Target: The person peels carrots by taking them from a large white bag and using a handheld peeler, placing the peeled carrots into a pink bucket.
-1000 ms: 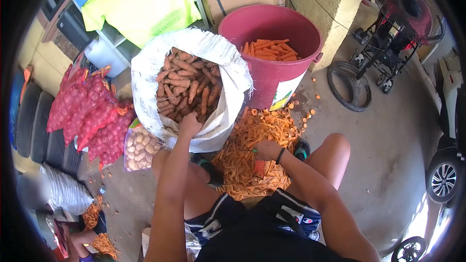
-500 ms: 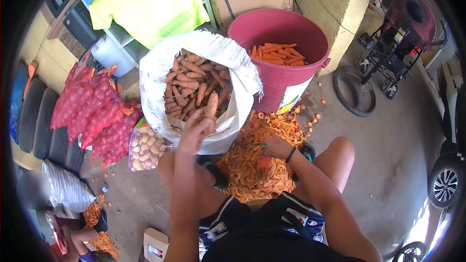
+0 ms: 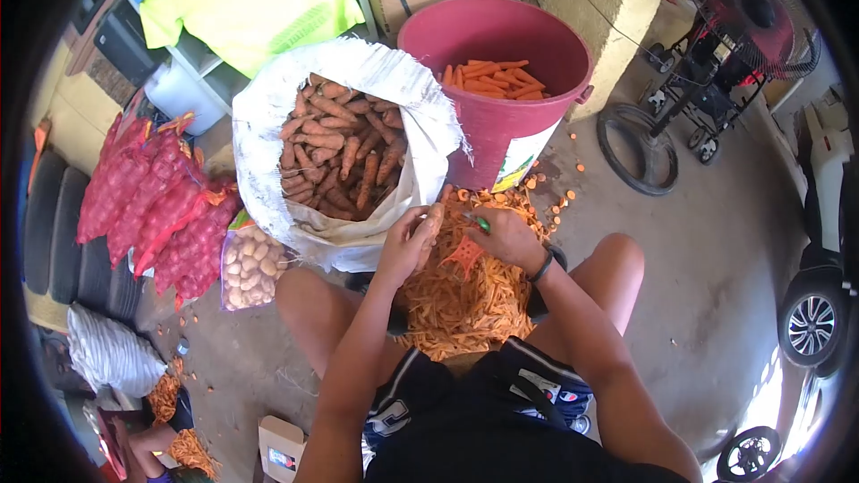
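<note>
My left hand (image 3: 402, 246) is closed around an unpeeled carrot (image 3: 433, 225), held upright over the front edge of the white sack (image 3: 349, 250). Close beside it on the right, my right hand (image 3: 511, 236) grips a small green-handled blade (image 3: 482, 224) that points toward the carrot; its exact kind is hard to make out. An orange-red piece with holes (image 3: 463, 256) shows just below that hand. Under both hands lies a heap of carrot peelings (image 3: 470, 309) between my feet. Dirty unpeeled carrots (image 3: 335, 148) fill the open sack.
Peeled carrots (image 3: 492, 78) lie inside a dark red bucket (image 3: 528, 139) behind the heap. Red mesh sacks (image 3: 148, 201) and a bag of potatoes (image 3: 250, 268) stand at left. A wheel base with a fan (image 3: 640, 148) is at right. Another person's arm (image 3: 148, 443) shows lower left.
My left hand has brought the carrot down and right from above the sack to beside my right hand. My right hand has risen slightly, and the view has shifted.
</note>
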Available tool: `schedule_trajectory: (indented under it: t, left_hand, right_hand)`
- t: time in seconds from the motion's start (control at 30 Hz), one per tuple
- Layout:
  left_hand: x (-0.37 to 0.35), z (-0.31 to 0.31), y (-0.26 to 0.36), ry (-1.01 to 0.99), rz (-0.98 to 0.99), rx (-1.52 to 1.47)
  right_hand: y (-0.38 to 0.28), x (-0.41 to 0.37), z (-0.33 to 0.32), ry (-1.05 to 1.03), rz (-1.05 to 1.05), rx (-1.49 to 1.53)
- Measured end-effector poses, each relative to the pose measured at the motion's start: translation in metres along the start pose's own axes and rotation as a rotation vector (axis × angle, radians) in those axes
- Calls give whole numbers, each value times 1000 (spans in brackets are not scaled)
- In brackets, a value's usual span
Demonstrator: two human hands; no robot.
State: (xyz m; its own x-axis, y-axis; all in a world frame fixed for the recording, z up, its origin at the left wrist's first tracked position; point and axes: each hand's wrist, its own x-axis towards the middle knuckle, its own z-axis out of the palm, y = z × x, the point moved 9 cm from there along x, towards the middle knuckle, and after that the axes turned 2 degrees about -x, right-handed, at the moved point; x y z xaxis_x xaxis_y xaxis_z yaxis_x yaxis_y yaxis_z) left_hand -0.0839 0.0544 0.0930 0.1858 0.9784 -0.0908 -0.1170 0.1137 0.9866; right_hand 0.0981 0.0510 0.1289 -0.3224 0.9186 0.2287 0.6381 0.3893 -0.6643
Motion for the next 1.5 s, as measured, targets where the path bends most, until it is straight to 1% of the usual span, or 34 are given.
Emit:
schedule_trajectory:
  t: [0.03,0.17,0.23,0.33,0.37,0.4,0.47,0.53,0.57,0.67,0.7,0.8,0.93,0.97,1.07,1.1,1.17,1.2,1.23,1.27,1.3,1.33,1.4,1.43,1.47,1.5]
  left_hand:
    - [1,3,-4,-8,-2,3]
    - [-2,16,-4,-44,0,87]
    - [0,13,-18,-50,-28,128]
    - [0,11,-21,-58,-11,145]
    - [-1,12,-19,-63,4,143]
    - [-2,11,-23,-50,-43,42]
    - [-2,2,-25,-39,-136,-136]
    - [-2,-4,-19,33,-204,-265]
    - [-3,-6,-19,78,-237,-343]
    - [2,-13,-33,13,-238,-528]
    - [4,-13,-35,-21,-239,-542]
    - [0,8,-22,9,-276,-551]
    - [-8,20,-26,-70,-321,-516]
    - [-8,21,-26,-113,-321,-482]
    - [-20,20,-22,-210,-414,-381]
    - [-20,16,-27,-206,-403,-430]
    - [-12,10,-39,-203,-373,-530]
    - [-8,10,-35,-128,-361,-538]
    - [-6,13,-28,-49,-351,-548]
    - [-5,13,-26,33,-341,-556]
    - [-6,13,-28,24,-346,-508]
    - [-8,14,-30,-28,-352,-485]
    - [-15,19,-33,-147,-372,-437]
    - [-18,20,-27,-87,-400,-373]
    - [-17,24,-26,-126,-389,-439]
    - [-16,23,-27,-167,-375,-503]
  right_hand:
    - [-6,-1,0,-32,46,-40]
    - [-7,-3,12,-66,14,-19]
    - [-5,-2,18,-78,-1,-7]
    - [8,-1,28,-145,93,-103]
    - [24,-4,38,-190,96,-123]
    - [50,-8,50,-229,99,-144]
    - [62,-5,54,-264,101,-122]
    - [40,2,39,-306,86,-48]
    - [29,5,29,-380,130,-16]
    - [16,12,7,-43,-26,201]
    - [4,11,1,23,-39,230]
    - [-27,9,-1,78,-138,283]
    - [-23,15,-19,114,-125,193]
    - [-15,19,-25,168,-132,140]
    - [32,22,-60,377,75,70]
    - [40,24,-65,373,125,63]
    - [21,20,-52,304,81,146]
    - [7,16,-41,264,58,186]
    - [-21,7,-29,240,-117,216]
    - [-23,8,-26,201,-135,187]
    - [-25,9,-21,162,-151,164]
    - [-27,6,-13,123,-160,146]
    - [9,14,-42,298,1,35]
    - [25,19,-55,366,51,27]
    - [37,20,-67,435,96,16]
    - [32,20,-62,389,70,77]
